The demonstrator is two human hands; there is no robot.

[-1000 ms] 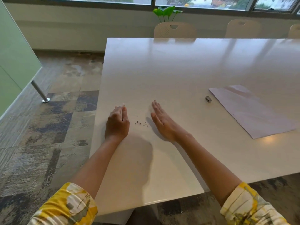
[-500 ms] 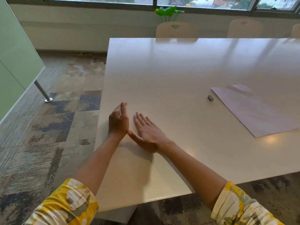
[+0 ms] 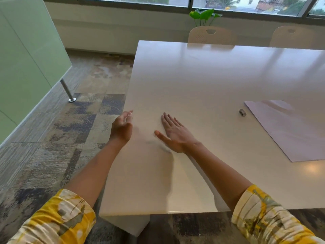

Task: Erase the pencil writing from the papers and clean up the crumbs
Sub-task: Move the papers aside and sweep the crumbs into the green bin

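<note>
Nothing stands between the hands and the papers [image 3: 288, 131], a pale sheet lying flat well to the right on the white table [image 3: 202, 81], with a small grey eraser [image 3: 242, 112] just beside its near-left edge. The right hand [image 3: 173, 133] lies flat on the table, fingers spread, holding nothing. The left hand [image 3: 122, 128] is cupped at the table's left edge, fingers curled loosely and empty as far as can be seen. A few dark crumbs [image 3: 159, 125] show by the right thumb. Beyond stand beige chairs [image 3: 212, 35], a green plant [image 3: 204, 15], windows, patterned carpet [image 3: 73, 131] and a green partition [image 3: 26, 67].
</note>
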